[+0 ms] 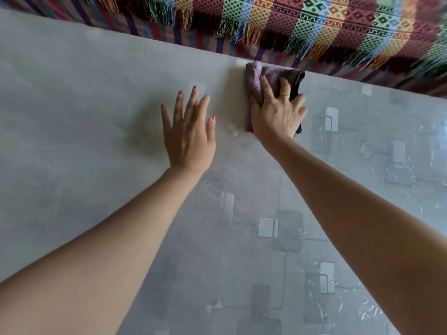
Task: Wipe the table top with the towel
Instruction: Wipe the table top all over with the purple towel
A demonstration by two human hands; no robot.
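A folded purple and dark brown towel (271,73) lies on the grey table top (72,117), close to the far edge. My right hand (278,112) presses down on it with spread fingers, a gold ring on one finger; part of the towel is hidden under the palm. My left hand (188,131) rests flat on the bare table just left of the towel, fingers apart, holding nothing.
A colourful woven blanket with fringes (314,27) hangs beyond the table's far edge. The right half of the table surface shows pale rectangular marks and shiny streaks (331,119). The left half is plain grey.
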